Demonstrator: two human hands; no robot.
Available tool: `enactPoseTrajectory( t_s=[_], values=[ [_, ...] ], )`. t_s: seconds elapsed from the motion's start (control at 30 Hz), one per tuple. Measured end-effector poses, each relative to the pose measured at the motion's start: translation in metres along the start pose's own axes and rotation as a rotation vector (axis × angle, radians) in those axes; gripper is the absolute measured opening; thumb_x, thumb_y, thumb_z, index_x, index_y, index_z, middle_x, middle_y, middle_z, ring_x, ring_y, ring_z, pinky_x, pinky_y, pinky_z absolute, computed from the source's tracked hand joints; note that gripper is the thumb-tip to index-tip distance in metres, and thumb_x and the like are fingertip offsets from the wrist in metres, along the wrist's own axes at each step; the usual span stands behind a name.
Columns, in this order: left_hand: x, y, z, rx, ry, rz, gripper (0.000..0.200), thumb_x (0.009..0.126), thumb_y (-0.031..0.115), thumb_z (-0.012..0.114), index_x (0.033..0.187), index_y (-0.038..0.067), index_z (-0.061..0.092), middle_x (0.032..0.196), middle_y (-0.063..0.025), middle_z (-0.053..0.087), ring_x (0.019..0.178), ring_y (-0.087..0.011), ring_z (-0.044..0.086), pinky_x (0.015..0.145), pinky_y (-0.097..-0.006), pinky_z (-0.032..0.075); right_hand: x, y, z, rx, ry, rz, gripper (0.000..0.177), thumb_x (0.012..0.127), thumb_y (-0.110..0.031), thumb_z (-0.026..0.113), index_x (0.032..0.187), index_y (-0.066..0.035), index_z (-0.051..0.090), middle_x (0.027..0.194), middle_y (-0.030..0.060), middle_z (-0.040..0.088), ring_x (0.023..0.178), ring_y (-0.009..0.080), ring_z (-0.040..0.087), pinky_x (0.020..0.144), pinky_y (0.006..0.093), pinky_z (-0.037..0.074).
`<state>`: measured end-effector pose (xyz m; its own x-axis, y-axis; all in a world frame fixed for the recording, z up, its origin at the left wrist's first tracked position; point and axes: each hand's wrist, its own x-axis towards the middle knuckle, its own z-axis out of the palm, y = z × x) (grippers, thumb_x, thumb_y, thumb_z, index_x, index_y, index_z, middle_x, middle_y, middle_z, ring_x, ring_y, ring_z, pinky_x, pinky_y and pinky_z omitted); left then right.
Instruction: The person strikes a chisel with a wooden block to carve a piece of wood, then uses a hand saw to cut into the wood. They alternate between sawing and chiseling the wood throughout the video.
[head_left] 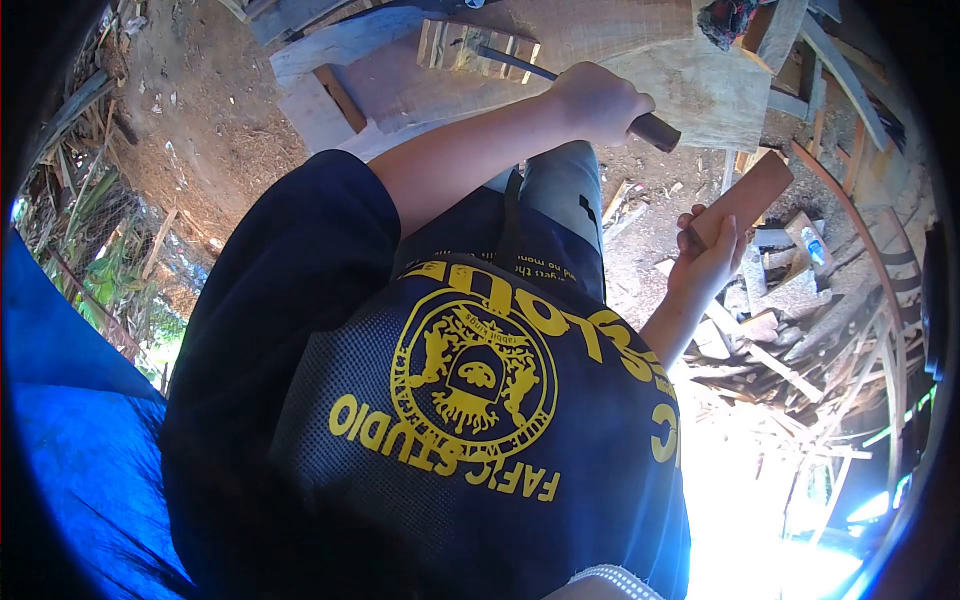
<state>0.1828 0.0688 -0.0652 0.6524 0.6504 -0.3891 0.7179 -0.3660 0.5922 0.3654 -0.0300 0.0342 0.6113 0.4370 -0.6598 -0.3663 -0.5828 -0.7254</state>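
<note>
My left hand point(597, 103) is closed around the wooden handle of a chisel point(655, 132). The chisel's dark metal shank slants up and left, and its tip overlaps a small slotted wood piece point(437, 45) with light and dark bands. This piece rests on a broad wooden board point(640, 75). Out to the right, my right hand point(718, 245) grips the lower end of a plain reddish-brown wooden block point(745, 198), raised at a tilt and apart from the chisel.
A short brown wood strip point(341, 98) lies at the board's left end. Scrap wood point(790, 290) and a plastic bottle point(813, 246) litter the ground to the right. Long curved strips point(865, 235) stand beyond. Dirt ground point(225, 95) and blue sheeting point(70, 440) are at left.
</note>
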Motion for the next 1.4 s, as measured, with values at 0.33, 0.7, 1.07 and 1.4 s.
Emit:
enactPoseTrajectory(
  t_s=[0.33, 0.7, 1.07, 1.4],
  values=[
    [0.003, 0.001, 0.001, 0.023, 0.011, -0.004, 0.027, 0.069, 0.026, 0.067, 0.094, 0.016, 0.066, 0.074, -0.0067, 0.067, 0.067, -0.0248, 0.067, 0.058, -0.0398, 0.054, 0.003, 0.003, -0.005, 0.016, 0.018, 0.005, 0.031, 0.091, -0.018, 0.053, 0.114, -0.007, 0.036, 0.079, 0.0181, 0.061, 0.054, 0.0229, 0.059, 0.038, 0.0224, 0.034],
    [0.009, -0.002, 0.011, 0.042, 0.020, -0.014, 0.024, 0.071, 0.026, 0.064, 0.093, 0.017, 0.065, 0.076, -0.0058, 0.067, 0.067, -0.0250, 0.067, 0.057, -0.0405, 0.053, 0.020, -0.028, -0.037, 0.076, 0.029, -0.123, 0.042, 0.095, -0.023, 0.049, 0.129, -0.004, 0.033, 0.092, 0.0211, 0.058, 0.071, 0.0246, 0.060, 0.052, 0.0259, 0.045],
    [0.015, -0.007, 0.022, 0.092, 0.081, -0.017, 0.024, 0.070, 0.025, 0.063, 0.092, 0.017, 0.064, 0.074, -0.0047, 0.067, 0.065, -0.0250, 0.067, 0.056, -0.0396, 0.052, 0.015, 0.038, 0.003, -0.131, -0.236, 0.018, 0.034, 0.090, -0.023, 0.056, 0.115, -0.002, 0.045, 0.088, 0.0155, 0.060, 0.071, 0.0198, 0.060, 0.054, 0.0265, 0.045],
    [0.012, -0.012, 0.024, 0.088, 0.090, 0.021, 0.022, 0.071, 0.026, 0.064, 0.090, 0.016, 0.063, 0.071, -0.0047, 0.066, 0.063, -0.0242, 0.066, 0.055, -0.0395, 0.051, 0.044, 0.027, -0.050, -0.877, 0.132, -0.425, 0.030, 0.095, -0.020, 0.048, 0.117, 0.000, 0.047, 0.097, 0.0174, 0.059, 0.075, 0.0224, 0.059, 0.061, 0.0321, 0.049]
  ],
)
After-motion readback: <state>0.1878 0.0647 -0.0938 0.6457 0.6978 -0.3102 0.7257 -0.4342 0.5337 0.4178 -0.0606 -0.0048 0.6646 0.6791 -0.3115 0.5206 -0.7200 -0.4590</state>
